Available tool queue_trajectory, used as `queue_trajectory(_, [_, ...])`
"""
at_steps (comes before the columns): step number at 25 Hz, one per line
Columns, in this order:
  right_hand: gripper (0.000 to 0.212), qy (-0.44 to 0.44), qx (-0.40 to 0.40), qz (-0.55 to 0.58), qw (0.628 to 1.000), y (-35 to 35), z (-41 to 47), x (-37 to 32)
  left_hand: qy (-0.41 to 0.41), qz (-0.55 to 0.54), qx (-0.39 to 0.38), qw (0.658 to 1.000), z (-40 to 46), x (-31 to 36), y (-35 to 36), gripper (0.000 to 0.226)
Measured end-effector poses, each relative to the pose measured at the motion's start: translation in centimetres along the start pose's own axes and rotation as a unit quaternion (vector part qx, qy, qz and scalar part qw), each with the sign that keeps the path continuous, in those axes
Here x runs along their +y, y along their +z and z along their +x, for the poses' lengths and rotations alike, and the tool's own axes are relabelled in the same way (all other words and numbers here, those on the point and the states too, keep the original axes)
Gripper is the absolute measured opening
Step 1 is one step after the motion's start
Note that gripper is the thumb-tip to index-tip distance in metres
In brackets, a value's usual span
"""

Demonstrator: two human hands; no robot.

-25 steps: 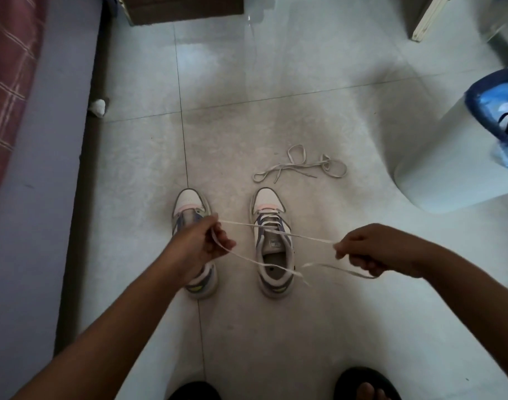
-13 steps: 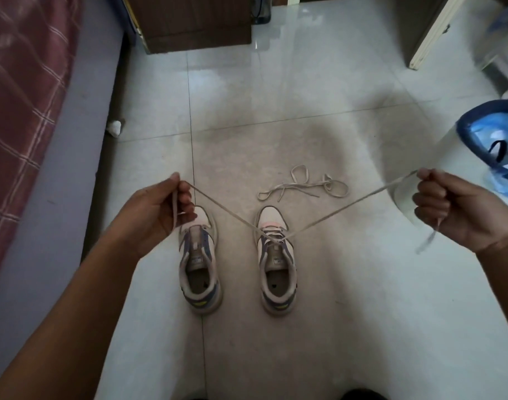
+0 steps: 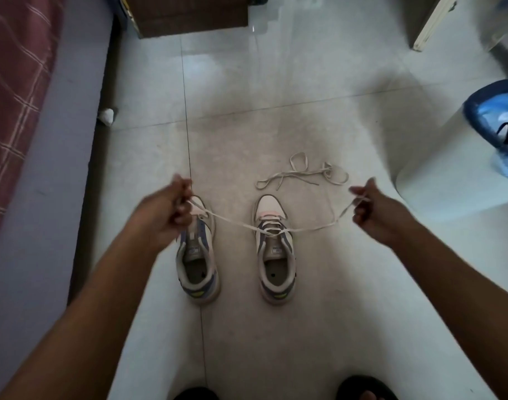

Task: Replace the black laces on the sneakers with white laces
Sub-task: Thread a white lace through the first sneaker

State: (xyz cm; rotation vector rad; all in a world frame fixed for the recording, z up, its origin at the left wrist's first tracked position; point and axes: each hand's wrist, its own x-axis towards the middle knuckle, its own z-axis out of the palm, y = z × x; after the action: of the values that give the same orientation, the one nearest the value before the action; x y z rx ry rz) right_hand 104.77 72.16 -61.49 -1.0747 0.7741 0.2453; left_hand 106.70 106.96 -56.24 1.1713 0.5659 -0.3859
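Observation:
Two white and blue sneakers stand side by side on the tiled floor, the left sneaker (image 3: pixel 198 255) without a lace and the right sneaker (image 3: pixel 276 252) laced over its front eyelets. A white lace (image 3: pixel 235 223) runs from the right sneaker out to both sides. My left hand (image 3: pixel 166 212) pinches one end above the left sneaker's toe. My right hand (image 3: pixel 371 210) pinches the other end to the right, where the lace hangs in a slack loop. A second loose pale lace (image 3: pixel 302 174) lies on the floor beyond the right sneaker.
A bed with a red checked cover (image 3: pixel 13 82) and grey side runs along the left. A brown cabinet (image 3: pixel 186 15) stands at the back. A white bin with a blue bag (image 3: pixel 478 140) is on the right. My sandalled feet (image 3: pixel 365 388) show at the bottom.
Both hands have dropped and come closer together after pulling the lace taut and wide. The lace now sags on the right side.

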Motion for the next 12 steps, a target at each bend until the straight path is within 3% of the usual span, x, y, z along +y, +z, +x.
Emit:
queue_trajectory(3, [0.023, 0.073, -0.027, -0.072, 0.994, 2.1, 0.2, 5.3, -0.122, 0.019, 0.004, 0.992, 1.4, -6.0, 2.3, 0.022])
queue_trajectory(5, [0.011, 0.083, -0.049, -0.083, 0.992, 3.3, 0.3, 7.1, -0.159, 0.009, 0.012, 0.987, 2.1, -8.8, 3.3, 0.024])
queue_trajectory(8, [0.012, 0.058, -0.051, -0.151, 0.985, 4.4, 0.4, 8.1, -0.16, 0.006, 0.037, 0.986, 3.2, -11.3, 4.1, 0.023])
queue_trajectory(12, [0.017, 0.015, -0.023, -0.201, 0.979, 4.9, 0.6, 8.7, -0.11, 0.136, 0.093, 0.98, 4.7, -12.3, 4.1, 0.019])
